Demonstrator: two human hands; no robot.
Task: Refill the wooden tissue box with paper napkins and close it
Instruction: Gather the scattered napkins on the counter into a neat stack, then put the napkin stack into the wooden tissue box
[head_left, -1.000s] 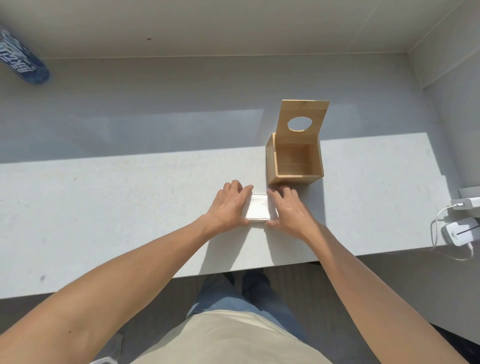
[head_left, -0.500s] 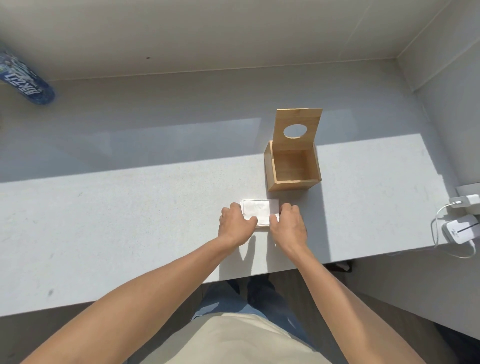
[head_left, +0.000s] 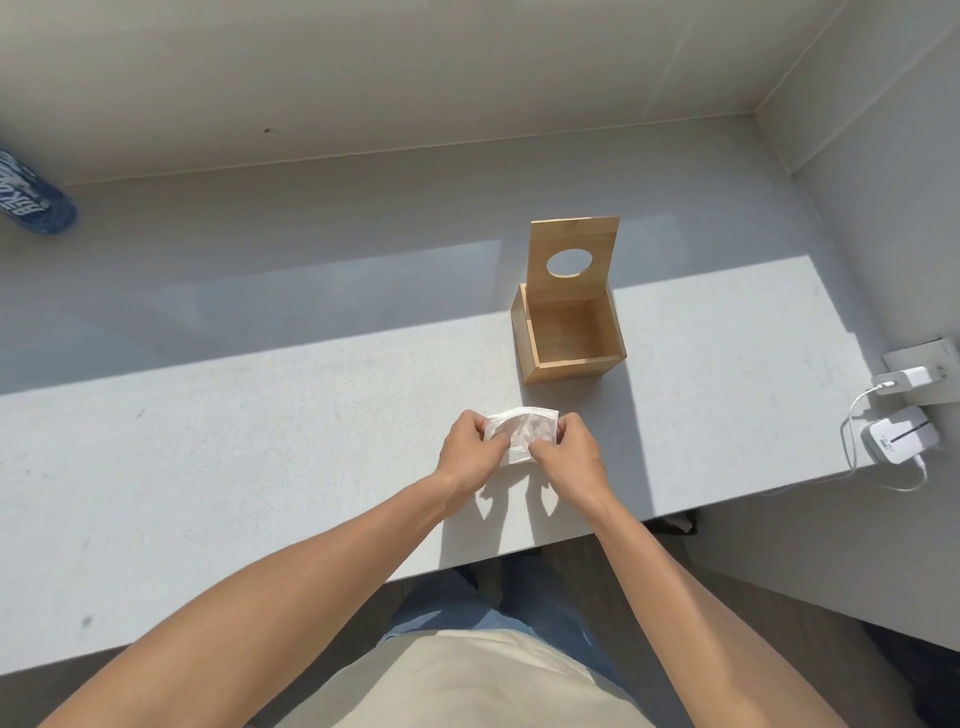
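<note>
Your left hand (head_left: 470, 452) and your right hand (head_left: 569, 457) both hold the stack of paper napkins (head_left: 522, 431), just above the grey counter (head_left: 260, 441), near its front edge. The stack's long axis runs left to right across your view, and its broad face tilts up toward you, with the far edge bowed upward in a shallow arch. Your left fingers (head_left: 493, 441) curl closed over the left end of the stack, and your right fingers (head_left: 543, 447) are closed on the right end and the near edge; the middle of the stack shows between the two hands. Whether any part of the stack touches the counter cannot be told, though the shadows of your hands fall on the counter just nearer to you.

The wooden tissue box (head_left: 569, 338) stands on the counter beyond the napkins and slightly to the right, near them but apart. Its opening faces up and it looks empty inside. Its lid (head_left: 571, 260) stands upright at the far side, the round hole in it facing you.

At the far left lies a blue bottle (head_left: 34, 200), well away from your hands. At the right edge, a white charger (head_left: 904, 382) sits plugged in, with a small white device (head_left: 901, 434) and a looped cable (head_left: 857, 447) beside it.
</note>
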